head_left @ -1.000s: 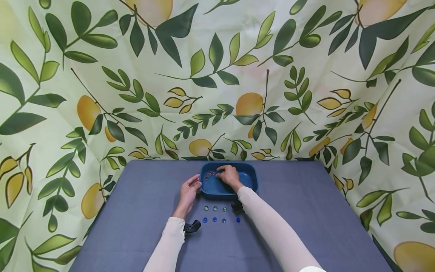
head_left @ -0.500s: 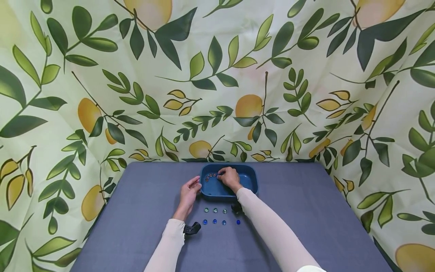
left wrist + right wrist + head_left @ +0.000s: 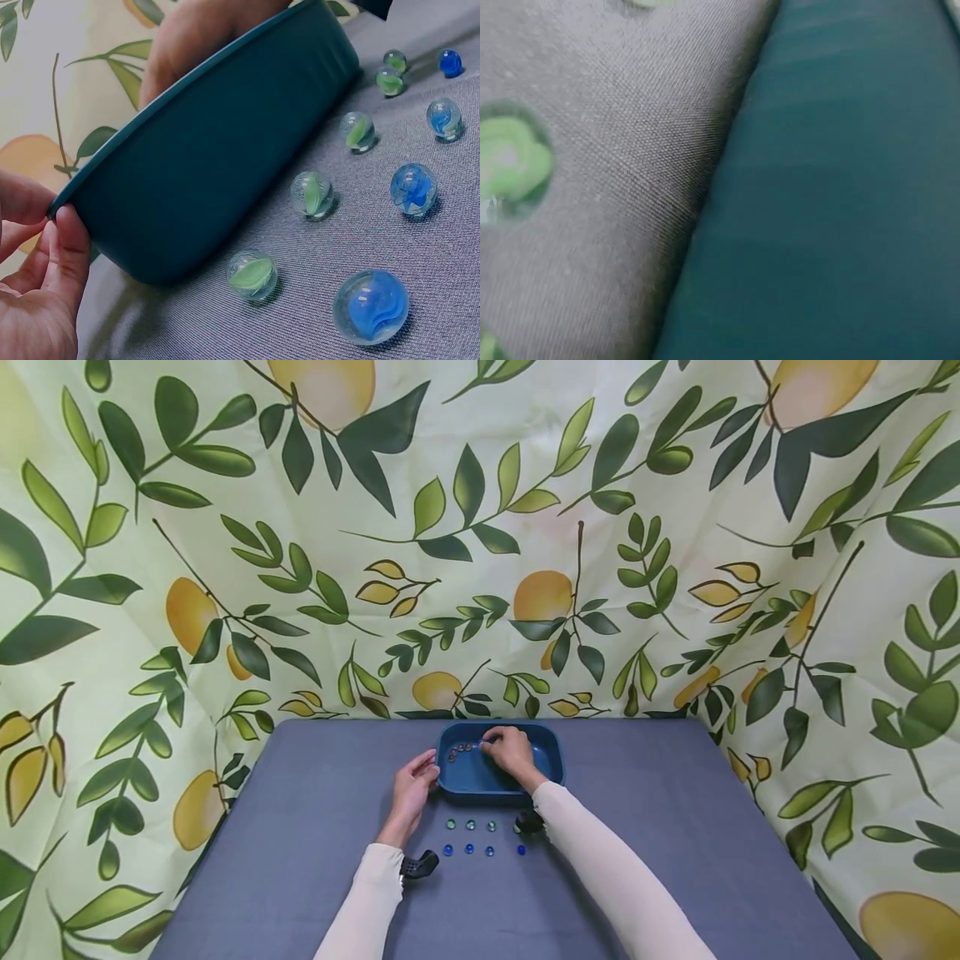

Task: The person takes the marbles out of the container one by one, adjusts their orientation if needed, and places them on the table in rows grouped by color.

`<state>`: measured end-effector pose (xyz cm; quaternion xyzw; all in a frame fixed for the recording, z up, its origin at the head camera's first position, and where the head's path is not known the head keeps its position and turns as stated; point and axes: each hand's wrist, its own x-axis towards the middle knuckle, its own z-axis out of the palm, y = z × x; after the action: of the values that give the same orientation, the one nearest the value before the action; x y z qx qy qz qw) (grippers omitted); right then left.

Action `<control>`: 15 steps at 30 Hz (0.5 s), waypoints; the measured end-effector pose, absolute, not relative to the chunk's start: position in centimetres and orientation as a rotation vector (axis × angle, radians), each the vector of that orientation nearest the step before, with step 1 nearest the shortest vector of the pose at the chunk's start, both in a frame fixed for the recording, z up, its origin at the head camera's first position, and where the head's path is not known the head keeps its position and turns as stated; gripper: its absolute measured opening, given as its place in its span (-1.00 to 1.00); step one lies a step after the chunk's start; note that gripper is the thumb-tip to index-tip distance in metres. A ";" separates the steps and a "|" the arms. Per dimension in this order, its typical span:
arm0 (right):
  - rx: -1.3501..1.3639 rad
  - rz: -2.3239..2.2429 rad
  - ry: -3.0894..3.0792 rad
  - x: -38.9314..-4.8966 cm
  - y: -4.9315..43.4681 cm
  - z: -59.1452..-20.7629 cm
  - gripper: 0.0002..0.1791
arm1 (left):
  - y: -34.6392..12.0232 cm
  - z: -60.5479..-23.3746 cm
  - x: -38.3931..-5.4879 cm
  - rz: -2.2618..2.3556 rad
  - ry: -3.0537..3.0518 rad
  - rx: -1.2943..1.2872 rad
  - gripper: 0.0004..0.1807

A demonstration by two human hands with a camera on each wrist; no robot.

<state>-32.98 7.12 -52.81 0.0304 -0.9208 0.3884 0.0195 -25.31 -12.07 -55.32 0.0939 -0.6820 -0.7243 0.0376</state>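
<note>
A blue rectangular tub [image 3: 551, 787] stands on the cloth-covered table. Several reddish-brown marbles [image 3: 461, 747] lie along its inner left end. At the tub's left side, my left hand [image 3: 411, 787] pinches the rim between thumb and fingers, clearest in the left wrist view. My right hand [image 3: 512, 752] reaches over the near wall into the tub. Its thumb and fingertips pinch what seems to be a marble beside the brown ones, mostly hidden by the fingers. The right wrist view has only the tub's outer wall [image 3: 817, 187] and cloth with green marbles [image 3: 514, 161].
Before the tub lies a row of clear marbles with green swirls [image 3: 470, 825]. Nearer me is a row of blue marbles [image 3: 469, 849], one set apart at the right [image 3: 521, 850]. A leaf-and-fruit patterned cloth [image 3: 480, 568] hangs behind and at both sides.
The head view has shifted slightly. Both hands stay nearly in place, the right fingertips moving a little inside the tub. A small spot at the tub's near left corner no longer shows.
</note>
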 end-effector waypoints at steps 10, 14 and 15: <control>0.145 1.385 -2.734 -30.9 8.7 -51.2 -0.84 | -12.1 -55.3 -25.2 -2.207 -2.105 0.319 -0.57; 0.167 1.415 -2.687 -30.1 9.6 -50.4 -0.84 | -12.0 -55.3 -25.2 -2.202 -2.105 0.300 -0.56; 0.180 1.418 -2.675 -29.8 9.8 -50.2 -0.84 | -12.1 -55.3 -25.2 -2.205 -2.105 0.303 -0.56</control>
<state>-29.83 9.82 -50.23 0.0594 -0.8807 0.4668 0.0542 -25.23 -12.07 -55.31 0.0987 -0.6866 -0.7192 0.0390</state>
